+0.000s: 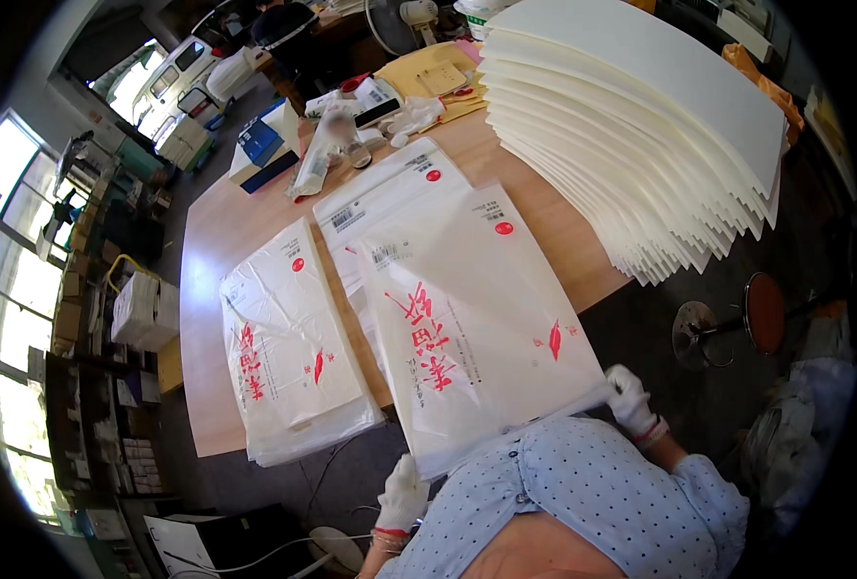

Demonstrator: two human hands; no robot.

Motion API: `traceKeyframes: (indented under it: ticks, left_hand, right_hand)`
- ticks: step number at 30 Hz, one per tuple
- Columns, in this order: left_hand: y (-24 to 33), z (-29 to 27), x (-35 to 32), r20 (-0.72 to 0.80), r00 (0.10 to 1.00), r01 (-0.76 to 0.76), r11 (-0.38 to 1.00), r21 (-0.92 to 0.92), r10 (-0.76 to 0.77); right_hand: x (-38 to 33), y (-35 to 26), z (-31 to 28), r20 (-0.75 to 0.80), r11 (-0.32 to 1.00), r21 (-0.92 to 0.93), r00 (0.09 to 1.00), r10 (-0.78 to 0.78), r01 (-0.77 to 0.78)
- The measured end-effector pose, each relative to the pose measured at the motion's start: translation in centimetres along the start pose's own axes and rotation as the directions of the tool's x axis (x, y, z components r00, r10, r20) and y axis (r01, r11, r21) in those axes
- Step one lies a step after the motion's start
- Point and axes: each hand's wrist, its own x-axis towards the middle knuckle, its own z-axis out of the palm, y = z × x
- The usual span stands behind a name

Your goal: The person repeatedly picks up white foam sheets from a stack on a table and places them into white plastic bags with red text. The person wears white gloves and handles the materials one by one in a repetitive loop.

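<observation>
A large translucent white plastic bag with red printing lies before me, its near edge reaching past the table edge to my body. My left hand, in a white glove, is closed at the bag's near left corner. At its near right corner, my right hand, gloved too, has its fingers curled on the plastic. Under the bag's far left part lie more white printed bags. Left of it rests a stack of similar bags, overhanging the table's near edge.
A tall fanned stack of large cream-white sheets fills the table's right side. Toward the back of the wooden table are a blue-and-white box, a phone and a glass jar. A round stool stands at right.
</observation>
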Motion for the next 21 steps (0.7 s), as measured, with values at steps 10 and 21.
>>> traceKeyframes:
  ticks: [10,21]
  left_hand:
    - [-8.3,12.5,4.3,-0.428,0.874,0.034,0.908,-0.418,-0.230]
    - [0.1,-4.0,6.6,-0.806,0.585,-0.581,0.740,-0.339,0.090]
  right_hand:
    - [-1.0,7.3,1.0,-0.066,0.799,-0.602,0.995,-0.070,0.017]
    - [7.8,2.8,14.2,0.360,0.425,0.792,0.897,0.257,-0.439]
